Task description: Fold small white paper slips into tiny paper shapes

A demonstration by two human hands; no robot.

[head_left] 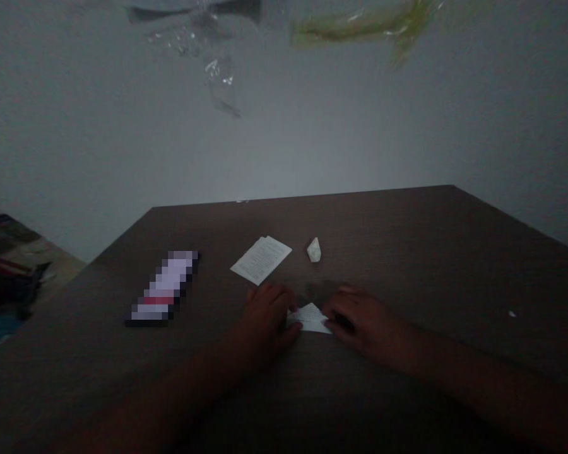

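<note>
A small piece of printed paper [312, 317], folded to a peak at its far edge, lies low on the table between my hands. My left hand [271, 318] is closed on its left end, thumb at the near side and fingers at the far side. The right end is pinched by my right hand [360, 318], with the thumb near the bottom corner and the fingers curled above. Just beyond them sits a small folded paper piece [314, 250] with pointed ends. A short stack of printed paper sheets [261, 260] lies beyond my left hand.
To the left on the brown table [407, 239] is a phone [165, 287], its screen blurred out. A tiny white scrap [512, 313] lies at the right. Behind the table rises a grey wall [284, 139] with tape strips. Dim clutter [9, 284] shows beyond the left edge.
</note>
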